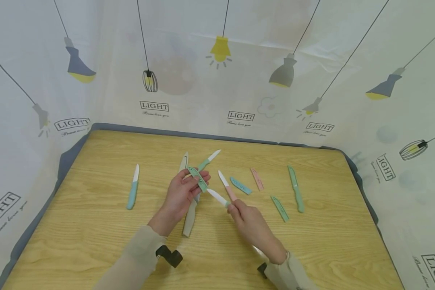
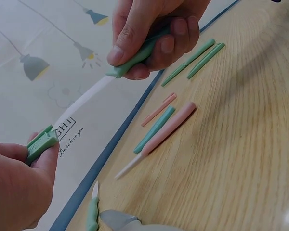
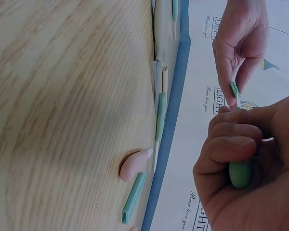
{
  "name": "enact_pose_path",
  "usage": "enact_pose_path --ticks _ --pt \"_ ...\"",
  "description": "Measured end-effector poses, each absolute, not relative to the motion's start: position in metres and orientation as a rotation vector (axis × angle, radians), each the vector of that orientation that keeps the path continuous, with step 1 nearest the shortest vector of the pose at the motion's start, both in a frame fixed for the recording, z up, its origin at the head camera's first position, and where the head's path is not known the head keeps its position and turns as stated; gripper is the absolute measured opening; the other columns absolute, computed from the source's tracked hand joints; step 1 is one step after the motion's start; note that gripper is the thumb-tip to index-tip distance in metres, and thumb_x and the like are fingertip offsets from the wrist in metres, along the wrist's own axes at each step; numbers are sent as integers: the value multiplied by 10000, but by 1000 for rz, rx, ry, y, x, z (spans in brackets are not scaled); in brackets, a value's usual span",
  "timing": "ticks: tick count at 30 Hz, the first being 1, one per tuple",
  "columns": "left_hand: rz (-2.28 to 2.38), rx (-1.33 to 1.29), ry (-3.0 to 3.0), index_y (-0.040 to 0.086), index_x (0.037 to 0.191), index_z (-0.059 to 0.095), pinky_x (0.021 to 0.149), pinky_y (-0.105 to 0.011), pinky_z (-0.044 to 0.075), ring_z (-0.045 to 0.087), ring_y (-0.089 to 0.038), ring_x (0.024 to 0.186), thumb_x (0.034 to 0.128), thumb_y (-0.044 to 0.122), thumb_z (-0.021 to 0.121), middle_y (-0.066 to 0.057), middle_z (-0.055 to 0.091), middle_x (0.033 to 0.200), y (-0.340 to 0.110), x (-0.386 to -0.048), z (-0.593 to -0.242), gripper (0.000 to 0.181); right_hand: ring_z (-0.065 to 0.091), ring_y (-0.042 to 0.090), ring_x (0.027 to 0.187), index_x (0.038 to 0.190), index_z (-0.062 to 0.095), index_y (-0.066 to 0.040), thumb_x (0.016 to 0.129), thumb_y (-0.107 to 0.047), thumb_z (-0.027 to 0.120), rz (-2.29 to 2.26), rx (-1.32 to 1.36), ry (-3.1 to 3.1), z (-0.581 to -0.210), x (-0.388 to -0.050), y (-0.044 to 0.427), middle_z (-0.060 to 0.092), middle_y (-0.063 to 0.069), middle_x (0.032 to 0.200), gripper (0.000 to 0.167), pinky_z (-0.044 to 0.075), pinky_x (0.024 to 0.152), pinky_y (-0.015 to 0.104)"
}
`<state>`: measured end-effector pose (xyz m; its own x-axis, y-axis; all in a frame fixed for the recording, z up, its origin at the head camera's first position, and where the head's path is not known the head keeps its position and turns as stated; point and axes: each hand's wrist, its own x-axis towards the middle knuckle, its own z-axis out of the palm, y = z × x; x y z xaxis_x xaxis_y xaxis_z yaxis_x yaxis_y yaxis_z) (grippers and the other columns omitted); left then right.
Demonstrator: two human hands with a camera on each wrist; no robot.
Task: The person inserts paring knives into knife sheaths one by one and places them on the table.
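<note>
Held knife [image 1: 217, 197]: in the air over the table [image 1: 79, 225], tip at the mouth of the green sheath [image 1: 197, 179]; whether it's inside, I can't tell.
Slip: a crooked push, I'd say, could run the tip past that mouth into the left fingers.
Pink knife [image 1: 225, 183]: near the right knuckles, likely to be knocked if they dip.
Left hand [image 1: 178, 195]: raised, pinching the sheath between thumb and fingers.
Right hand [image 1: 253, 224]: wrapped round the handle, aiming the blade leftward.

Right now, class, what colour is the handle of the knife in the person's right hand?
The knife handle is green, clearest in the left wrist view.
</note>
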<state>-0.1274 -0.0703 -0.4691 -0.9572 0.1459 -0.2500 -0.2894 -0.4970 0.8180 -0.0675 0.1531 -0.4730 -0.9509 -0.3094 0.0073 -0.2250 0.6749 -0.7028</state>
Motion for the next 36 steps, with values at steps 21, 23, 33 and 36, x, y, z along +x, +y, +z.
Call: enact_pose_path --ticks 21,23,33,36 --pt "2538 -192 1399 -22 1292 437 1037 -361 536 679 -250 1182 1083 -32 443 -355 516 1428 -61 -123 -467 209 356 5 472 989 665 -77 1096 -167 535 -1159 -470 2744 -470 -66 150 486 -92 636 191 314 410 193" --pt "2536 -190 1398 -14 1302 437 1039 -363 533 675 -251 1188 1084 -34 438 -354 517 1427 -60 -122 -468 220 345 5 468 988 663 -72 1097 -169 535 -1158 -471 2740 -471 -66 150 467 -85 628 194 305 408 192" --pt "2530 -190 1425 -4 1321 439 1021 -358 546 673 -265 1194 1083 -37 439 -296 598 1361 -52 -119 -472 241 343 0 490 1012 644 -63 1097 -142 523 -1165 -473 2705 -472 -66 148 476 -76 657 168 300 419 178" --pt "2539 -200 1424 -4 1312 441 1014 -356 550 678 -262 1184 1083 -37 440 -296 604 1353 -51 -118 -472 231 345 1 493 1013 643 -58 1100 -144 517 -1175 -492 2704 -472 -67 148 479 -76 661 176 301 417 182"
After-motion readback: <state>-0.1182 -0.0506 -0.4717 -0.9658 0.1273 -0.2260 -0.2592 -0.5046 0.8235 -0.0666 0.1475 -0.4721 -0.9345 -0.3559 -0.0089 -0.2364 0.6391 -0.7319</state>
